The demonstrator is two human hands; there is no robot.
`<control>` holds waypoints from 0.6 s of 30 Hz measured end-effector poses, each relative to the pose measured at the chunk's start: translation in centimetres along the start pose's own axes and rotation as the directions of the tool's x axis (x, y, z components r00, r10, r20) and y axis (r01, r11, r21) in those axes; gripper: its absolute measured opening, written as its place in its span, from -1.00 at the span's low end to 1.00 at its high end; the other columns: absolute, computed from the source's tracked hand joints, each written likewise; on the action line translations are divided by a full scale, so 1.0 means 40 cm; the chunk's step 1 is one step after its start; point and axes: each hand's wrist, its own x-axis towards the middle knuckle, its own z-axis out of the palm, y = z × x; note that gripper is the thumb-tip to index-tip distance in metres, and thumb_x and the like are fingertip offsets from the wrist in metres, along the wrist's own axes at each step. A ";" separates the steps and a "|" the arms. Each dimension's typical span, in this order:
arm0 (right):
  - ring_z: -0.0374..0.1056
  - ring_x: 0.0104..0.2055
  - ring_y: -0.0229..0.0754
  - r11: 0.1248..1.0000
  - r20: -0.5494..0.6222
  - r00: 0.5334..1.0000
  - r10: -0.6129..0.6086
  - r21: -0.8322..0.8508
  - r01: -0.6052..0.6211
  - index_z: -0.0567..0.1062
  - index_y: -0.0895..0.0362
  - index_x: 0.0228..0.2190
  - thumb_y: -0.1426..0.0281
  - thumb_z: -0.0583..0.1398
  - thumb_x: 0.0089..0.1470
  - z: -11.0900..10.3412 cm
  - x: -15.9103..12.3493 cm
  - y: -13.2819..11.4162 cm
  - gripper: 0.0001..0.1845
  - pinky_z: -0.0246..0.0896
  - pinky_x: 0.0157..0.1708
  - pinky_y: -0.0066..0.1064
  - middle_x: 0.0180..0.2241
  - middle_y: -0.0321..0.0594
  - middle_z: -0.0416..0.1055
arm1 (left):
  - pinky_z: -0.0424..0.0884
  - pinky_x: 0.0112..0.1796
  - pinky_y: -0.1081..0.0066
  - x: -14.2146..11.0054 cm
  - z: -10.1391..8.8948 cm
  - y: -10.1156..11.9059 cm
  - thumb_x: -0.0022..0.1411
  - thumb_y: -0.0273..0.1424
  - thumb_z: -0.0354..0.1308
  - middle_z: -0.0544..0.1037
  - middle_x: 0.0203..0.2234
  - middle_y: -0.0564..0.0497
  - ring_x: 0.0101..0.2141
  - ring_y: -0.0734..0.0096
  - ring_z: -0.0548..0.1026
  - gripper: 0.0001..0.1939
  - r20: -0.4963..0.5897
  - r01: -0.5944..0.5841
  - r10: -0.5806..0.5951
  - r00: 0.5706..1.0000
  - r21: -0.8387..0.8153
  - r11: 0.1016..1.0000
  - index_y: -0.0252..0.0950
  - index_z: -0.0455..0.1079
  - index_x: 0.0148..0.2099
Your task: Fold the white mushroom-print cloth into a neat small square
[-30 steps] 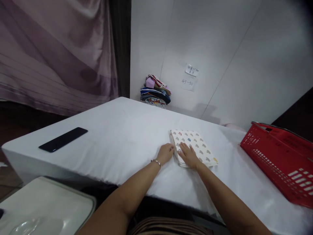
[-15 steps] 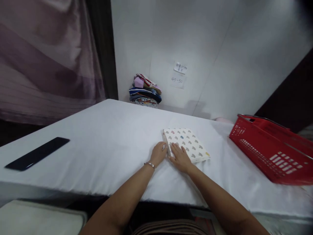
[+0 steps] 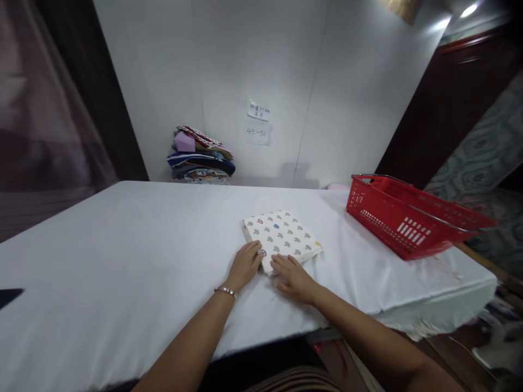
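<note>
A neatly folded white cloth (image 3: pixel 281 234) lies flat on the white-covered table, printed with grey shapes and a few red, blue and yellow ones. At its near left corner, my left hand (image 3: pixel 245 265) touches the side, fingers extended and a bracelet on the wrist. My right hand (image 3: pixel 295 279) rests by the near edge, palm down, its fingertips on the cloth's top and its thumb apart. Neither hand grips the cloth; it stays on the table.
A red plastic basket (image 3: pixel 400 215) with wire handles stands on the table's right side. Against the wall is a stack of folded clothes (image 3: pixel 201 158). Paper notes (image 3: pixel 258 132) hang on the wall. A dark flat object (image 3: pixel 8 296) lies at the left edge.
The view has swung right, bringing the whole basket in. My right hand has slid from the cloth's top back to its near edge. The left hand's fingers have straightened against the corner.
</note>
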 end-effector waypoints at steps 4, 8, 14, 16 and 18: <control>-0.17 0.29 -0.10 0.996 -0.115 0.990 0.080 0.056 -0.074 0.14 0.07 0.18 0.25 0.02 0.14 -0.027 -0.045 0.061 -0.42 -0.34 0.22 -0.06 0.24 -0.15 0.00 | 0.18 0.10 0.18 0.011 -0.007 0.021 0.25 -0.28 -0.03 0.43 -0.02 -0.02 0.06 0.29 0.28 -0.74 -0.070 -0.041 0.044 0.997 0.047 0.998 -0.21 0.40 -0.10; -0.04 0.25 -0.10 0.956 -0.319 0.901 0.294 0.114 -0.271 0.26 0.10 0.12 0.30 -0.07 0.16 -0.058 -0.043 0.172 -0.49 -0.21 0.20 -0.08 0.18 -0.16 0.15 | 0.15 0.11 0.13 0.019 -0.007 0.055 0.24 -0.31 -0.02 0.41 0.01 -0.02 0.11 0.24 0.22 -0.76 -0.095 -0.089 0.095 0.991 0.074 0.993 -0.20 0.40 -0.12; 0.33 -0.04 -0.12 0.732 -0.305 0.669 0.677 0.370 -0.572 0.44 0.15 -0.04 0.29 -0.01 0.08 -0.113 -0.027 0.323 -0.55 0.18 -0.05 -0.31 -0.04 -0.15 0.42 | 0.25 0.02 0.19 0.004 0.017 0.062 0.23 -0.32 -0.03 0.50 -0.16 0.01 -0.05 0.30 0.37 -0.79 0.039 -0.123 0.122 0.992 0.026 0.992 -0.18 0.42 -0.21; 0.38 -0.16 -0.12 0.703 -0.254 0.663 0.704 0.380 -0.600 0.51 0.17 -0.15 0.26 0.03 0.06 -0.123 -0.027 0.347 -0.59 0.22 -0.16 -0.35 -0.18 -0.15 0.49 | 0.26 0.01 0.21 0.000 0.020 0.060 0.22 -0.32 -0.02 0.49 -0.16 0.01 -0.05 0.30 0.37 -0.79 0.024 -0.112 0.112 0.993 0.019 0.994 -0.19 0.42 -0.20; 0.40 -0.24 -0.13 0.696 -0.216 0.673 0.707 0.379 -0.610 0.55 0.16 -0.27 0.20 0.07 0.03 -0.127 -0.027 0.359 -0.62 0.22 -0.26 -0.39 -0.29 -0.18 0.52 | 0.25 0.01 0.21 0.000 0.021 0.061 0.21 -0.33 -0.01 0.49 -0.15 0.01 -0.04 0.30 0.36 -0.80 0.020 -0.105 0.105 0.994 0.014 0.994 -0.19 0.42 -0.20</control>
